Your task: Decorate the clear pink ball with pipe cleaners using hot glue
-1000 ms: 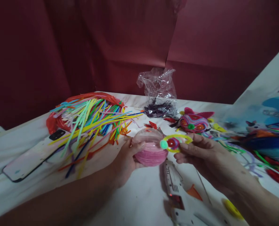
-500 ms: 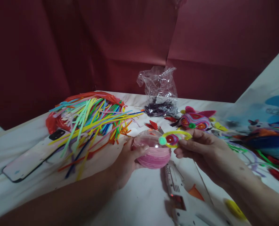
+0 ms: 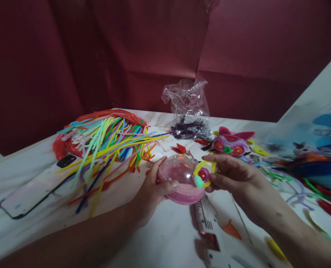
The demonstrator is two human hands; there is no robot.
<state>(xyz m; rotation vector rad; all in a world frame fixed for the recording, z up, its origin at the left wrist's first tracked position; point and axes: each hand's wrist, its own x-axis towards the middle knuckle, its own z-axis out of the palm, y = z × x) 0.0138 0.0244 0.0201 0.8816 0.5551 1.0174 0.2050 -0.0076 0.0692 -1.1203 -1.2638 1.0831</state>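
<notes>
A clear round ball [image 3: 179,175] with pink strands wrapped round its lower half is gripped at its left side by my left hand [image 3: 151,190], thumb across the front. My right hand [image 3: 235,176] pinches a yellow-rimmed piece [image 3: 206,173] with a red and purple centre and a mint-green dot. That piece is at the ball's right side, overlapping it in view; whether they touch is unclear. Below the ball lies a white glue gun [image 3: 210,230] with a small red light. Behind my right hand is a pink and purple figure [image 3: 229,143] with red ears.
A heap of coloured pipe cleaners [image 3: 106,137] and a phone [image 3: 39,186] lie on the left of the white table [image 3: 154,245]. A clear plastic bag [image 3: 189,108] with dark strands stands at the back. More pipe cleaners and a blue printed package [image 3: 327,130] are on the right.
My right hand has brought the yellow-rimmed piece left and slightly down against the ball's side in view, turning it. The ball has shifted slightly down and right.
</notes>
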